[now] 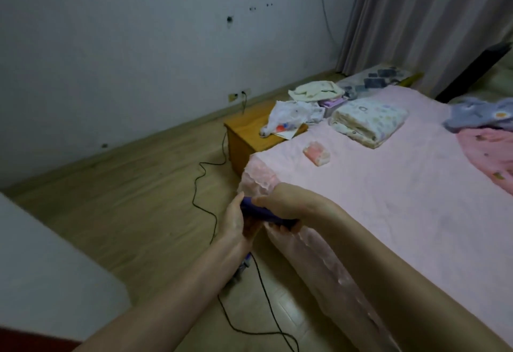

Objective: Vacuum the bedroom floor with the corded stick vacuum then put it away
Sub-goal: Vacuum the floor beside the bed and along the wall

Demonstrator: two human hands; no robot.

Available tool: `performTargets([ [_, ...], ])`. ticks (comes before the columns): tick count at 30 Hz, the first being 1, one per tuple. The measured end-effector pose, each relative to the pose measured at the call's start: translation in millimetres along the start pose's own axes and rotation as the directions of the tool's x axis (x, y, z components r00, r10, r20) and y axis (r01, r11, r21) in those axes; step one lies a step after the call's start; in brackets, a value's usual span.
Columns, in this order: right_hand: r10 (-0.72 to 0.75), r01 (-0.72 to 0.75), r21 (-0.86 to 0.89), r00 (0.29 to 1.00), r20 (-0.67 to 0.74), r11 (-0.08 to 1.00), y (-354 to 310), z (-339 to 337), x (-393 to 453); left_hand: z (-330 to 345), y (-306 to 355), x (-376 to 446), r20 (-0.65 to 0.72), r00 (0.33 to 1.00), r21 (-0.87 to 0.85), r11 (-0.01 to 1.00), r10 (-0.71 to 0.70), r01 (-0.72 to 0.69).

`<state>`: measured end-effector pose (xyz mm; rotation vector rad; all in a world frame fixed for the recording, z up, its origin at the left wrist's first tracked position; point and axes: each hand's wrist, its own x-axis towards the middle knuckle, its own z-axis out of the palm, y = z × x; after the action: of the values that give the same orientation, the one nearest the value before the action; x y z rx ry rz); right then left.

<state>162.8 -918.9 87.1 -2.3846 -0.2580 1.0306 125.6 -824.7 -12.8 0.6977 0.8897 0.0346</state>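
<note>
A pale wooden plank floor [133, 199] runs from a scuffed white wall [125, 46] to the bed, leaving a wide open strip beyond and to the left of the fingers. A white rounded furniture edge [41, 263] bounds that strip at the near left. To the right of the fingers lies a bed with a pink fleece cover [388, 185], its frilled corner just behind them.

Both hands meet at the bed's edge on the dark purple plastic vacuum handle [266, 214]. The left hand [236, 221] grips its left end, fingers curled round it. The right hand [280, 204] clasps it from above, thumb along the top. Below the hands only a blurred bit of the vacuum's body [245, 264] shows beside the left forearm.

A thin black power cord [206, 210] snakes over the floor past the fingers to a wall socket [240, 95].

Beyond the fingers a low orange-brown wooden counter [249, 132] stands against the bed, carrying a crumpled white plastic bag [288, 117] with something red and white inside. A small lilac box [331, 104] sits behind it; its contents cannot be made out.
</note>
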Motion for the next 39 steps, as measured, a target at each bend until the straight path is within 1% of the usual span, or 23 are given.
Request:
performTargets([
  [2, -0.037, 0.036, -0.030, 0.999, -0.011, 0.999, -16, 2, 20, -5, 22, 12, -0.051, 0.998, -0.039, 0.999, 0.035, -0.037],
  [7, -0.101, 0.103, -0.031, 0.993, 0.062, 0.994, -61, 1, 61, -9, 74, 30, -0.107, 0.987, -0.096, 0.987, 0.118, -0.128],
  [13, -0.224, 0.227, -0.048, 0.973, 0.064, 0.973, -121, -9, 101, -15, 139, 57, -0.110, 0.966, -0.098, 0.965, 0.233, -0.244],
  [16, -0.232, 0.235, -0.028, 0.970, 0.074, 0.972, -151, -10, 112, -23, 167, 67, -0.100, 0.959, -0.119, 0.954, 0.264, -0.275],
  [19, -0.266, 0.270, -0.049, 0.961, 0.071, 0.962, -181, -7, 127, -33, 195, 83, -0.085, 0.952, -0.131, 0.944, 0.295, -0.304],
  [22, -0.295, 0.297, -0.059, 0.954, 0.050, 0.953, -201, 5, 145, -45, 216, 103, -0.086, 0.950, -0.117, 0.944, 0.299, -0.308],
  [29, -0.294, 0.297, -0.078, 0.955, 0.048, 0.952, -257, 38, 192, -87, 271, 140, -0.106, 0.953, -0.117, 0.948, 0.284, -0.295],
  [34, -0.314, 0.321, -0.071, 0.944, 0.100, 0.944, -289, 67, 226, -118, 303, 161, -0.205, 0.943, -0.136, 0.946, 0.262, -0.293],
  [39, -0.383, 0.406, -0.073, 0.898, 0.216, 0.911, -330, 92, 263, -161, 337, 192, -0.353, 0.895, -0.211, 0.909, 0.272, -0.360],
])
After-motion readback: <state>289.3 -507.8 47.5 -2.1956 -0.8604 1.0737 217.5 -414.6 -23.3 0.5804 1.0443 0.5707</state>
